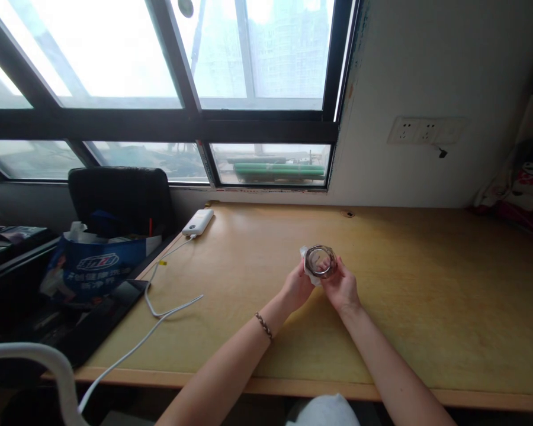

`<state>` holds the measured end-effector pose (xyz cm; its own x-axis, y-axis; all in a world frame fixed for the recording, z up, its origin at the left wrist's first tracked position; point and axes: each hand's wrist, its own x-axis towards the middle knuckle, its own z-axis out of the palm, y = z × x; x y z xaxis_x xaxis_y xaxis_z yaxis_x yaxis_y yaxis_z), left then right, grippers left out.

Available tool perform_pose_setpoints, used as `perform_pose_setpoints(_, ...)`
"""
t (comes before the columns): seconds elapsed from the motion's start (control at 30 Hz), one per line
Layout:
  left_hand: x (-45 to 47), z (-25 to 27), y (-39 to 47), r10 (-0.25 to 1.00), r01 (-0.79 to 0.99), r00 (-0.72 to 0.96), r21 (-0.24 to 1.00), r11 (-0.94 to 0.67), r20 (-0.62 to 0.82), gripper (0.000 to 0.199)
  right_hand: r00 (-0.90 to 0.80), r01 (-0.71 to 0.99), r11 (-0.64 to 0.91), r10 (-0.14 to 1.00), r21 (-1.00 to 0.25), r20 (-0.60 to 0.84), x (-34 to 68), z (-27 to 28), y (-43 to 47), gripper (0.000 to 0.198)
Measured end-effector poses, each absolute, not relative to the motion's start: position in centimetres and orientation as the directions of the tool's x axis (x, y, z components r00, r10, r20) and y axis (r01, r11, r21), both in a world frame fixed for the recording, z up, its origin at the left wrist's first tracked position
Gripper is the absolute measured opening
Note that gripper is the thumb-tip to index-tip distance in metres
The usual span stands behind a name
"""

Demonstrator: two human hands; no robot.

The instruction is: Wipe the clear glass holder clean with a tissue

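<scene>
A clear, brownish-tinted glass (320, 261) is held above the wooden table, its round rim facing me. My right hand (342, 290) is closed around its right and lower side, and some fingers show through the glass. On the opposite side, my left hand (294, 289) presses a crumpled white tissue (315, 281) against the glass. Most fingertips of the left hand are hidden behind the tissue and glass. A dark braided bracelet (263, 326) circles my left wrist.
A white power bank (198, 222) with a white cable (160, 316) lies at the table's (426, 331) left side. Left of the table, a blue bag (98, 263) sits on a black chair (119, 192). A curved white tube (48, 355) stands lower left; windows and wall sockets (426, 130) are behind.
</scene>
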<state>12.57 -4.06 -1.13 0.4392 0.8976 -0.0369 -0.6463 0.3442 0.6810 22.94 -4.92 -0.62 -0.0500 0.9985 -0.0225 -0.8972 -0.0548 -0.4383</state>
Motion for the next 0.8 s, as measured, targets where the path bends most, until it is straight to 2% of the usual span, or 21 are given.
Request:
perform_pose_setpoints(0.23,13.8,-2.0,-4.7,0.896,-0.621,0.443,0.710,0.331,-0.029,0.050,0.026,-0.927,-0.021,0.992,-0.375,-0.121,23.1,-0.7,-4.7,0.014)
perform_pose_setpoints(0.33,14.3,-2.9,-4.7,0.939,-0.575,0.342,0.798,0.181,0.033,0.053,0.027,-0.931,-0.019,0.992,-0.365,-0.121,23.2,-0.6,-4.7,0.012)
perform_pose_setpoints(0.4,14.3,-3.2,-4.8,0.966,-0.456,0.221,0.890,-0.018,0.132,0.052,0.045,-0.933,0.000,0.992,-0.361,-0.116,23.2,-0.5,-4.7,0.012)
perform_pose_setpoints(0.47,13.9,-3.1,-4.9,0.957,-0.244,0.126,0.944,-0.224,0.260,0.050,0.076,-0.934,0.026,0.989,-0.356,-0.128,23.3,-0.4,-4.6,0.013)
perform_pose_setpoints(0.53,13.3,-2.6,-5.1,0.930,-0.010,0.068,0.932,-0.362,0.361,0.044,0.103,-0.936,0.048,0.985,-0.349,-0.140,23.4,-0.4,-4.5,0.013)
perform_pose_setpoints(0.6,12.6,-2.1,-5.4,0.906,0.167,0.012,0.892,-0.419,0.423,0.037,0.101,-0.937,0.047,0.985,-0.346,-0.138,23.4,-0.4,-4.4,0.012)
perform_pose_setpoints(0.7,12.1,-1.5,-5.7,0.881,0.248,-0.003,0.853,-0.458,0.474,0.031,0.083,-0.932,0.030,0.988,-0.361,-0.133,23.3,-0.5,-4.3,0.012)
perform_pose_setpoints(0.8,12.3,-1.2,-6.4,0.867,0.182,0.067,0.849,-0.497,0.493,0.028,0.059,-0.919,0.008,0.991,-0.393,-0.117,23.2,-0.6,-4.6,0.014)
